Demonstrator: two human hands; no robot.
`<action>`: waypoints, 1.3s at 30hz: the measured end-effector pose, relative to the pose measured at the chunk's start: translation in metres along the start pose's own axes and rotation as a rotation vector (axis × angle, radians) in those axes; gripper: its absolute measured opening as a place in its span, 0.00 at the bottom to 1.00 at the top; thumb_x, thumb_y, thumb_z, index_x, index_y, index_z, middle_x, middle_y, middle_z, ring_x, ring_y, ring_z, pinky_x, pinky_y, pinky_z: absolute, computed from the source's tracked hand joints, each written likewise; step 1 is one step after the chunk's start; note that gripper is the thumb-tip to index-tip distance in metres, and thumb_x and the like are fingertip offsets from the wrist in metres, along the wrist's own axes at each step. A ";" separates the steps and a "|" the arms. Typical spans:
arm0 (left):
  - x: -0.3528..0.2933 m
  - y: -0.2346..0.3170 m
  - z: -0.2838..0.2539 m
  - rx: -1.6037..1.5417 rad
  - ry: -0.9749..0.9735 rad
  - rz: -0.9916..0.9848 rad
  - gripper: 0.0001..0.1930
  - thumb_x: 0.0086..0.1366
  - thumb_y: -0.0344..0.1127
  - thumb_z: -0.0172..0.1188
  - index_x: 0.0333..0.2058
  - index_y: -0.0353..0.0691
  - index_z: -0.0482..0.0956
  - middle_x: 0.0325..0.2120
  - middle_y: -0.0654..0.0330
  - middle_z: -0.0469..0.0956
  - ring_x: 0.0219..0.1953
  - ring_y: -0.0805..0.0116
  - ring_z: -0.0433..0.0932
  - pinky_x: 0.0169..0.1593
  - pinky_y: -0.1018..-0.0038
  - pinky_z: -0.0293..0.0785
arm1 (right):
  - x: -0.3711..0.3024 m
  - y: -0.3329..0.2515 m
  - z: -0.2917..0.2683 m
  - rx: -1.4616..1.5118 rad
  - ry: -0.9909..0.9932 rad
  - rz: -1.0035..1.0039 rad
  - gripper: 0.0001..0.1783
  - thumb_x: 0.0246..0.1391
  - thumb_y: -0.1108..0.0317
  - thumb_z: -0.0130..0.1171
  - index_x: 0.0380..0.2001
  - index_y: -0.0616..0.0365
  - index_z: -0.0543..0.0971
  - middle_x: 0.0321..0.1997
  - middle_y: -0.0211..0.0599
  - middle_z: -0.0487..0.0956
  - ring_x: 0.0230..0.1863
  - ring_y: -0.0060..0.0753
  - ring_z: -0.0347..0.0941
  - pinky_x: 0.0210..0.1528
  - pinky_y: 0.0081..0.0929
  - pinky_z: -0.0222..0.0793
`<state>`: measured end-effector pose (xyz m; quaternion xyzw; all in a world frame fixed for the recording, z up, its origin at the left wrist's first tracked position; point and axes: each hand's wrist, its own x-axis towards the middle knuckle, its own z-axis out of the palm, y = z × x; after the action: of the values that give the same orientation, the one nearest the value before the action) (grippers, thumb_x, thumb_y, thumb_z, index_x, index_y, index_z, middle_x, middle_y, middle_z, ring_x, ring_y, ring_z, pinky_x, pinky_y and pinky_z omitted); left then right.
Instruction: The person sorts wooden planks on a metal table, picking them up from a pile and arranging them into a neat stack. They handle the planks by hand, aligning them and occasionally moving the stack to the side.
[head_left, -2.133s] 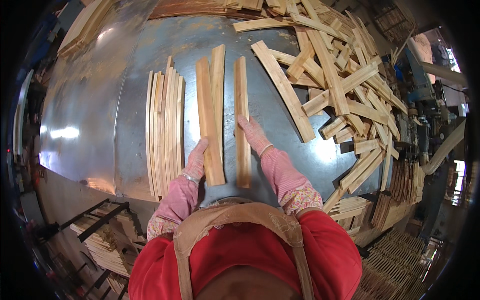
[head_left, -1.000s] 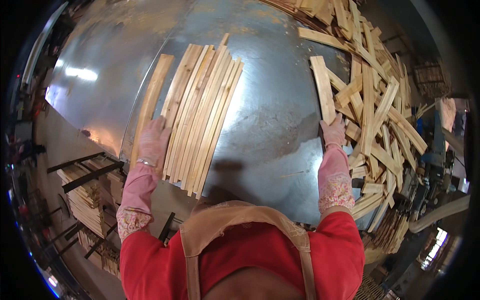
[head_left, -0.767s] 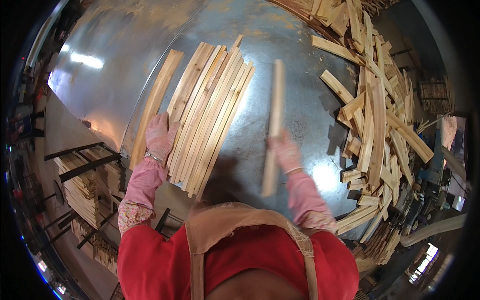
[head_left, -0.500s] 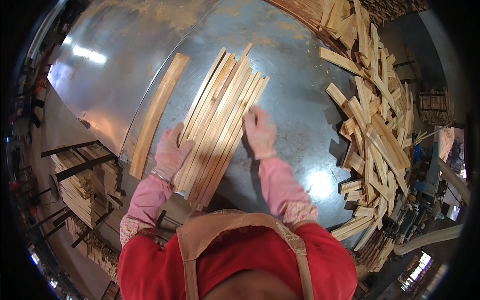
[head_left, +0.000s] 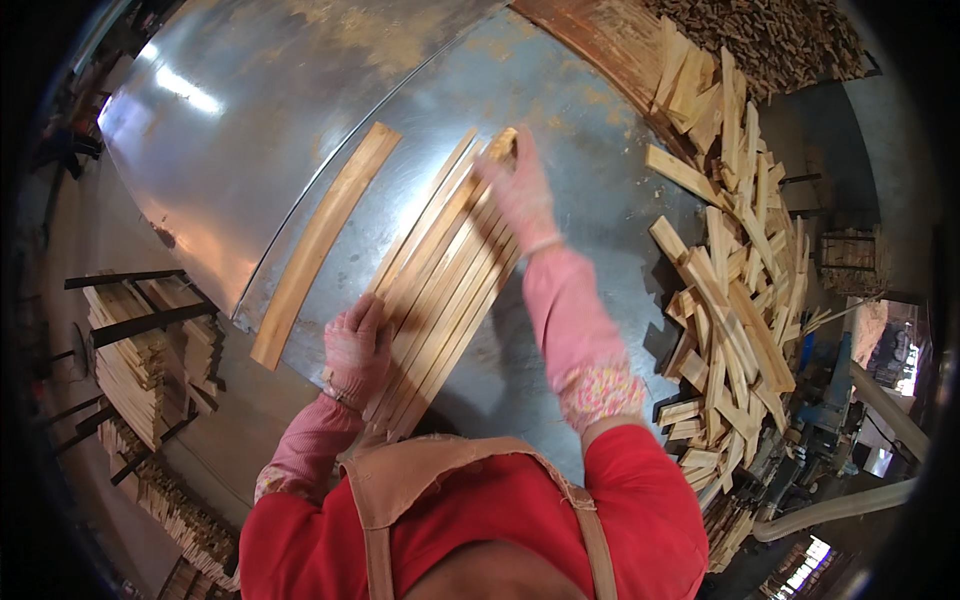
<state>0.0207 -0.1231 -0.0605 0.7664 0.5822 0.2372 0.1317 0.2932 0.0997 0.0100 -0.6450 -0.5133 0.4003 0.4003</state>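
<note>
Several pale wooden strips (head_left: 455, 298) lie side by side in a slanting row on the metal table in front of me. My right hand (head_left: 520, 192), gloved and slightly blurred, is closed round the far end of one strip (head_left: 432, 246) in the row. Toward the near end of the same strip, my left hand (head_left: 358, 350), also gloved, has its fingers curled on the wood. Its fingertips are partly hidden. To the left, apart from the row, rests a single wider board (head_left: 325, 245).
A jumbled heap of wooden offcuts (head_left: 735, 290) covers the table's right side. The metal table (head_left: 590, 170) has a seam running to the left of the single board. At the lower left stands a black rack (head_left: 140, 328) stacked with strips. A pale hose (head_left: 835, 510) bends at the lower right.
My right hand has moved from the row's right edge to the far end of a strip and closed there. My left hand has shifted slightly nearer and right, its fingers now curled.
</note>
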 end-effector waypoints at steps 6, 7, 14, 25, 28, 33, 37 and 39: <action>0.053 0.100 -0.061 -0.213 -0.128 0.123 0.24 0.57 0.38 0.73 0.53 0.44 0.82 0.51 0.57 0.82 0.49 0.48 0.82 0.51 0.48 0.78 | -0.103 -0.020 0.004 1.023 -0.254 0.460 0.39 0.60 0.54 0.72 0.67 0.67 0.72 0.53 0.47 0.84 0.52 0.42 0.84 0.57 0.39 0.83; 0.071 0.110 -0.082 -0.259 -0.226 0.219 0.26 0.56 0.38 0.73 0.55 0.44 0.81 0.52 0.57 0.81 0.51 0.50 0.82 0.51 0.48 0.78 | -0.102 -0.021 -0.009 1.036 -0.303 0.394 0.35 0.61 0.55 0.71 0.65 0.66 0.75 0.48 0.43 0.85 0.46 0.39 0.85 0.51 0.35 0.85; 0.196 0.096 -0.126 0.346 -0.323 1.018 0.33 0.56 0.48 0.76 0.59 0.46 0.79 0.54 0.60 0.81 0.58 0.59 0.80 0.65 0.54 0.72 | -0.126 -0.028 -0.038 -0.140 -0.768 0.072 0.38 0.64 0.43 0.64 0.65 0.65 0.78 0.58 0.55 0.85 0.59 0.48 0.83 0.63 0.37 0.78; 0.033 -0.077 -0.090 0.517 -0.357 -0.416 0.42 0.59 0.50 0.75 0.68 0.38 0.71 0.69 0.41 0.71 0.71 0.42 0.69 0.72 0.54 0.67 | -0.093 0.085 -0.363 -1.141 0.476 0.297 0.36 0.56 0.45 0.66 0.64 0.52 0.77 0.64 0.47 0.81 0.69 0.53 0.74 0.66 0.48 0.72; 0.021 -0.071 -0.081 0.668 -0.295 -0.442 0.49 0.60 0.51 0.75 0.75 0.40 0.63 0.76 0.46 0.62 0.77 0.46 0.59 0.79 0.53 0.55 | -0.112 0.094 -0.414 -1.469 0.451 0.468 0.39 0.57 0.41 0.64 0.68 0.48 0.75 0.62 0.46 0.81 0.61 0.53 0.77 0.65 0.50 0.72; 0.050 -0.051 -0.055 0.573 -0.074 -0.020 0.45 0.61 0.42 0.74 0.73 0.35 0.65 0.75 0.45 0.64 0.76 0.44 0.62 0.78 0.51 0.57 | -0.168 0.087 -0.497 -1.494 0.331 0.725 0.33 0.61 0.45 0.62 0.65 0.48 0.76 0.63 0.46 0.82 0.64 0.54 0.78 0.62 0.52 0.74; 0.113 0.065 0.003 0.147 0.013 0.308 0.40 0.61 0.33 0.73 0.71 0.33 0.69 0.71 0.43 0.69 0.73 0.42 0.67 0.75 0.50 0.63 | -0.233 0.144 -0.556 -1.391 0.284 0.889 0.22 0.67 0.58 0.55 0.60 0.51 0.79 0.57 0.52 0.85 0.59 0.58 0.83 0.58 0.53 0.79; 0.121 0.128 0.033 -0.229 -0.133 0.285 0.36 0.63 0.32 0.71 0.70 0.33 0.72 0.69 0.42 0.72 0.71 0.42 0.69 0.73 0.51 0.65 | -0.243 0.136 -0.534 -1.270 0.330 0.869 0.19 0.68 0.63 0.52 0.58 0.54 0.81 0.53 0.55 0.87 0.55 0.60 0.84 0.56 0.53 0.80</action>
<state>0.1693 -0.0422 -0.0018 0.8350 0.4272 0.2669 0.2215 0.7980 -0.2158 0.1007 -0.9444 -0.2793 0.0498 -0.1664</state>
